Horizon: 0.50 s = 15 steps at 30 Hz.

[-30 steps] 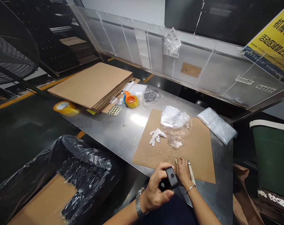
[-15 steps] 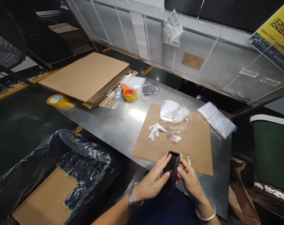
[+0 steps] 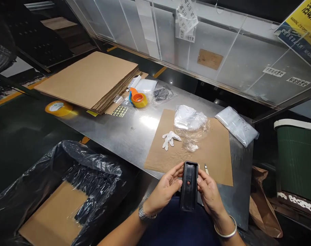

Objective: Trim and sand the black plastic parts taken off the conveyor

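Metal table, cardboard lying on it. Black tray is held by the near edge, between left hand and right hand, each gripping one long side; long axis runs fore and aft, hollow face visible; neither hand is nearer.

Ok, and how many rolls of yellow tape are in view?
2. One roll lies at the table's left end, beside the cardboard stack; the other roll, with an orange dispenser, sits just right of the stack. More could be hidden behind it.
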Tool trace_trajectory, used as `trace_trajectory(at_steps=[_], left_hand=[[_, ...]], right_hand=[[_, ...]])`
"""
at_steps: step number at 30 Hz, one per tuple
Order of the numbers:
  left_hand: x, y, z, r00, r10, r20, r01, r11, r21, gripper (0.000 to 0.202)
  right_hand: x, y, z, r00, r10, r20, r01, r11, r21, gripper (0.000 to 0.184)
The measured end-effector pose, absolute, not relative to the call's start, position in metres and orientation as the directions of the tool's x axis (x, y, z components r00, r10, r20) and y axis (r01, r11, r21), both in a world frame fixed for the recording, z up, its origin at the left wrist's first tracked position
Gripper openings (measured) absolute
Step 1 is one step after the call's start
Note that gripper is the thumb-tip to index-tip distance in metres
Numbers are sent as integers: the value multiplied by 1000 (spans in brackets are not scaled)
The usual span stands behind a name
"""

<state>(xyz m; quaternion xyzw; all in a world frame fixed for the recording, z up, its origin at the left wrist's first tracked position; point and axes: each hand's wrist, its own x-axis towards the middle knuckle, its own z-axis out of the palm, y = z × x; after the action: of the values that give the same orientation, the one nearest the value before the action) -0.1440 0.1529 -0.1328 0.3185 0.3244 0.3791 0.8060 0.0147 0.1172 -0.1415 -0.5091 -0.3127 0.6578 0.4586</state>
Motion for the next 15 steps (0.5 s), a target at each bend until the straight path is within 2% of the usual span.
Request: trace_trajectory(at_steps=[4,6,9,12,13,15], left_hand=[[-142,152,-136,497,789,-362,-451,591,669,42],[-138,150,-138,546,718,-432,-482,691,539,35],[-131,146,-143,649,558,-517,-498,825,265,41],[-129,145,-150,669,510,-541,-531,837,132,43],[-129,146,-151,672,506,-541,-537,836,116,43],[-131,147,-153,674,500,-544,-541,835,98,46]], right_hand=[[11,119,-145,-46,938,-345,-247,-345,-905,41],[8,119,-146,-39,948,-317,-171,-319,-932,43],[5,118,-144,1,974,-227,174,-224,-959,39],[13,119,-153,58,998,-39,558,-65,-827,29],[19,120,-161,101,995,13,647,-56,-760,28],[34,121,-185,221,973,65,763,-131,-632,31]])
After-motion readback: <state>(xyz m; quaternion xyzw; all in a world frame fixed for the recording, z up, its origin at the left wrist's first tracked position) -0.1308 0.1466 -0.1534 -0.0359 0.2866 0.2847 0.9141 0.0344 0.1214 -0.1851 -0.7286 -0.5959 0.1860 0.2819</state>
